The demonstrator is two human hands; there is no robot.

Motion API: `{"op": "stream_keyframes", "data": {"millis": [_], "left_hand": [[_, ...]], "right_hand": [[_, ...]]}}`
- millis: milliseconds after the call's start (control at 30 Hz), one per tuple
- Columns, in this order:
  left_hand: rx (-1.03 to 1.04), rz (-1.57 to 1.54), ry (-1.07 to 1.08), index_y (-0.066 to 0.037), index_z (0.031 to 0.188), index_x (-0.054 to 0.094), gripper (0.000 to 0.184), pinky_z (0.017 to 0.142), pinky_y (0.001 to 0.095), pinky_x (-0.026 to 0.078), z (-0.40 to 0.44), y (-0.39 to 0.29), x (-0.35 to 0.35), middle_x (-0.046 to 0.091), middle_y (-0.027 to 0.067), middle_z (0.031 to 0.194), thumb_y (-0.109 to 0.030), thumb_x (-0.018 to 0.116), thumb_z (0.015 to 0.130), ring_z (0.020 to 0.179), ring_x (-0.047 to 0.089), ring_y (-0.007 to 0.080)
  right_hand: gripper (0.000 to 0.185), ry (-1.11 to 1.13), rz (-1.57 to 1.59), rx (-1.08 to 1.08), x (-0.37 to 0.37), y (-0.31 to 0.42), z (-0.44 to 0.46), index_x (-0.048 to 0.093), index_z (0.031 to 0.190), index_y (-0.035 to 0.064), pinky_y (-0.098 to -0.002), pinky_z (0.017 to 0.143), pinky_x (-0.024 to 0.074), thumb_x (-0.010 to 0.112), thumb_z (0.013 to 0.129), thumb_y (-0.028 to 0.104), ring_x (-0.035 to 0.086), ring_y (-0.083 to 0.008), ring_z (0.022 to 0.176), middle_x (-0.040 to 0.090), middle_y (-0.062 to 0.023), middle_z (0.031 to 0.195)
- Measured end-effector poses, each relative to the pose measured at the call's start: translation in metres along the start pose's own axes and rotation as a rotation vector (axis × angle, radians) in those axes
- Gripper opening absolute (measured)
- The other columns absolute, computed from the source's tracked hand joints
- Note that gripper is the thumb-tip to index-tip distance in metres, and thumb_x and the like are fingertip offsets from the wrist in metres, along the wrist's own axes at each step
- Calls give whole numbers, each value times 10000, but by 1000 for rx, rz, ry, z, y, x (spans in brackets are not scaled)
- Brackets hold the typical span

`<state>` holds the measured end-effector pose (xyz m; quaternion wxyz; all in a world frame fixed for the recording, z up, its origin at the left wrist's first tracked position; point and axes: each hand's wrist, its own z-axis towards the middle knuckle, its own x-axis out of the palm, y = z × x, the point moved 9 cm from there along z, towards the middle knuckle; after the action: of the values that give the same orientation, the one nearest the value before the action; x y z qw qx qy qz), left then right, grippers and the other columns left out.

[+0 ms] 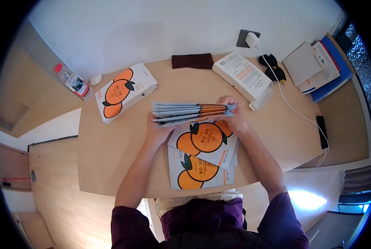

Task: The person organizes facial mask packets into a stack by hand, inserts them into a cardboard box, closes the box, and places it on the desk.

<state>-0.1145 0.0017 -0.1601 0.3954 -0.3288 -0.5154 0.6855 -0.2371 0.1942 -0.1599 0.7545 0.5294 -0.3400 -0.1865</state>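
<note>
A stack of several thin flat packets [193,112] is held on edge between my two hands, over the middle of the desk. My left hand [157,128] grips the stack's left end, its fingers partly hidden behind it. The right end is in my right hand [235,116], with fingers wrapped round it. Below the stack, white packets with orange fruit prints [200,170] lie overlapping near the desk's front edge. A white box with the same fruit print [123,93] lies to the left. On the right lies another white box [244,76], its near end flap open.
On the desk [106,166] are a brown cloth or pouch [192,61], dark sunglasses [274,68] and a black object [322,132]. A white cable [289,103] runs down from a wall charger [252,40]. A bottle [74,83] stands left; folders [332,74] lie right.
</note>
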Motion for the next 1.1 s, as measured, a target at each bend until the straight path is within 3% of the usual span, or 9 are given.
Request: {"op": "stream_keyframes", "data": {"millis": [167,267,433,533,633,733,833,933,1100], "left_hand": [[-36,33,-3,14,934,673,301,757,289,544,2,12,-5,711,99,926,20,803,663,821,673,144],[-54,36,-21,13,925,676,281,757,290,543,3,8,-3,711,100,924,25,792,670,826,674,146],[-20,79,3,15,919,681,267,763,293,542,1,-3,-4,714,92,918,18,792,676,835,673,148],[0,58,43,28,1011,643,365,772,289,538,4,4,2,705,91,956,22,788,676,853,669,149],[105,-137,20,15,1119,585,469,862,329,506,9,4,-1,661,121,1094,-37,791,701,991,634,175],[301,211,-199,-15,1209,522,526,1004,399,402,9,-36,-17,562,151,1262,-101,755,745,1189,526,225],[438,974,-227,-38,1261,491,546,1081,471,279,19,-55,-34,477,159,1357,-189,701,780,1309,394,274],[415,1336,-381,-42,1302,443,629,1074,519,252,38,-61,-32,467,137,1363,-243,681,756,1306,374,297],[47,1333,-386,-57,1297,446,697,1083,538,206,70,-25,-33,493,118,1324,-273,705,687,1275,403,277]], "right_hand": [[278,62,-79,-11,1,-1,-1,544,785,63,-265,684,550,732,696,-121,616,-134,740,615,-43,818],[208,-71,-275,47,11,17,0,615,835,36,-250,718,533,748,717,-71,623,-102,759,649,-26,807],[318,117,-455,68,24,17,-1,635,1045,10,-264,816,531,745,750,-38,639,-111,873,687,-40,993],[350,124,-450,43,19,8,-1,620,1100,5,-271,821,538,739,772,-18,639,-113,902,687,-53,1044],[340,20,-379,-31,11,7,0,618,1099,2,-274,800,544,743,782,3,641,-114,902,689,-58,1033],[346,-200,-320,-27,-11,7,4,620,1090,4,-274,773,545,760,774,22,648,-121,886,690,-61,1026],[349,-363,-321,-23,-48,2,12,632,1081,4,-264,735,539,772,763,41,660,-133,852,691,-60,1032],[331,-402,-287,40,-63,-2,15,644,1067,-9,-283,780,528,766,774,84,656,-150,902,694,-83,1024],[420,-444,-533,-32,-70,1,16,600,1099,-34,-312,793,520,773,771,163,651,-186,930,684,-120,1034]]}}
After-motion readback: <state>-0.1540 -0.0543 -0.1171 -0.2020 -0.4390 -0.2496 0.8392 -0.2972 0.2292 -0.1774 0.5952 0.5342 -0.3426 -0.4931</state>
